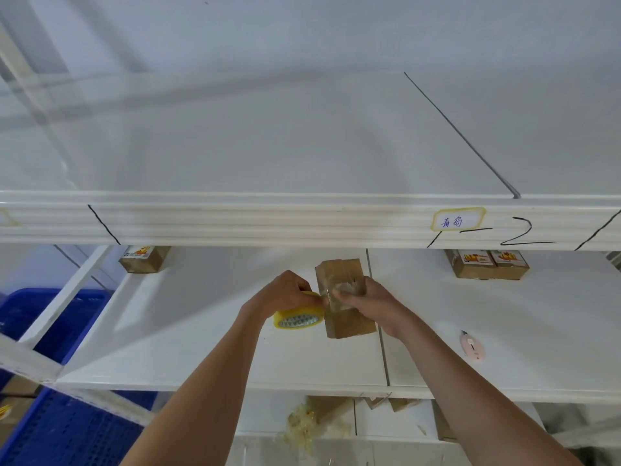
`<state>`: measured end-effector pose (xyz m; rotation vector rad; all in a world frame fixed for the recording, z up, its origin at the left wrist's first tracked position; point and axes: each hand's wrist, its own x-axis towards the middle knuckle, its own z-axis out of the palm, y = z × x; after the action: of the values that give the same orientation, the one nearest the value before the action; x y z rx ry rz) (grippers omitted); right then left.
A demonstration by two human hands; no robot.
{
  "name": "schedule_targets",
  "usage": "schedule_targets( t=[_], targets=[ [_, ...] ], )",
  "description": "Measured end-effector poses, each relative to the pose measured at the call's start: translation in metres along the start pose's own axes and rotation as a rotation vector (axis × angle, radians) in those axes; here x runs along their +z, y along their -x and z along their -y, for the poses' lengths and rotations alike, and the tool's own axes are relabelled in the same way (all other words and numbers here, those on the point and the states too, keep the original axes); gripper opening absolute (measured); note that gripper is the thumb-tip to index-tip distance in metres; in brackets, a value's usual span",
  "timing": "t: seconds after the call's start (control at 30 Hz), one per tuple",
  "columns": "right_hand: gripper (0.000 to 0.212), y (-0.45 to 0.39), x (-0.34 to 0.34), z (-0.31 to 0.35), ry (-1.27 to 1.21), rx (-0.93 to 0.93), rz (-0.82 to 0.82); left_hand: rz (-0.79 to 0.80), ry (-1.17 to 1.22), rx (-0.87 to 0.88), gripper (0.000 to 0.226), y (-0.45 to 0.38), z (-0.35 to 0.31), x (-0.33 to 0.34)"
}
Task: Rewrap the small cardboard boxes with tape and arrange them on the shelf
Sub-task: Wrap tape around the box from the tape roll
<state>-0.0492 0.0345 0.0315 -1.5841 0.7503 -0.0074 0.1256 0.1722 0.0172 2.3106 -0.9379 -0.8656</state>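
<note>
1. The white shelf board (188,331) runs across the lower half of the frame, under a ribbed front rail (268,220) that crosses mid-frame. Its front edge lies near the bottom, and a seam splits it right of centre.
2. Bare board lies left of the hands and between the seam and the right-hand boxes.
3. The cardboard box (346,314) sits at frame centre, just left of the seam, long axis running front to back. It is brown, with glossy clear tape wrinkled across its middle.
4. The left hand (285,292) grips a yellow tape roll (297,317) touching the box's left side.
5. The right hand (369,297) curls over the box's right side and top, fingers pressing the tape.
6. One labelled box (144,258) sits upper left under the rail; a pair of labelled boxes (487,264) sits upper right.
7. A pink cutter (472,348) lies right of the seam, well apart from the hands.
8. Blue crates (67,432) fill the lower left.
</note>
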Motion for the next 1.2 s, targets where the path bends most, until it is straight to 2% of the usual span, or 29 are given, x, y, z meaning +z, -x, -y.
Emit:
schedule_targets(
  t=[0.13,0.2,0.37,0.5,0.6,0.7,0.83,0.93,1.0,1.1,1.2],
  targets=[
    [0.114,-0.006,0.017,0.001,0.230,0.084,-0.145,-0.040,-0.084,0.034,0.034,-0.002,-0.008,-0.001],
    [0.121,-0.011,0.019,-0.005,0.239,0.114,-0.194,-0.039,-0.131,0.040,0.041,-0.003,-0.011,-0.003],
    [0.115,-0.016,0.015,-0.009,0.189,0.091,-0.210,0.022,-0.090,-0.009,0.056,-0.002,-0.003,-0.003],
    [0.114,-0.017,0.004,-0.013,0.179,0.111,-0.234,0.107,0.056,0.007,0.043,0.004,0.007,-0.010],
    [0.113,-0.016,-0.002,-0.012,0.168,0.098,-0.219,0.121,0.113,0.016,0.042,0.004,0.011,-0.014],
    [0.107,-0.015,-0.003,-0.011,0.195,0.104,-0.213,0.129,0.056,0.018,0.048,0.000,0.013,-0.013],
    [0.110,-0.012,-0.002,-0.014,0.176,0.115,-0.175,0.127,-0.035,-0.012,0.056,-0.003,0.014,-0.013],
    [0.089,-0.009,-0.005,-0.011,0.106,0.080,-0.145,0.065,-0.099,-0.066,0.060,-0.003,0.021,-0.008],
    [0.079,-0.008,-0.006,-0.010,0.076,0.069,-0.124,0.031,-0.120,-0.087,0.054,-0.003,0.024,-0.004],
    [0.073,-0.006,-0.009,-0.013,0.016,0.088,-0.083,0.060,-0.051,-0.077,0.053,-0.001,0.025,0.000],
    [0.074,-0.006,-0.013,-0.015,-0.054,0.091,-0.059,0.111,0.117,-0.026,0.052,0.003,0.025,-0.004]
  ],
)
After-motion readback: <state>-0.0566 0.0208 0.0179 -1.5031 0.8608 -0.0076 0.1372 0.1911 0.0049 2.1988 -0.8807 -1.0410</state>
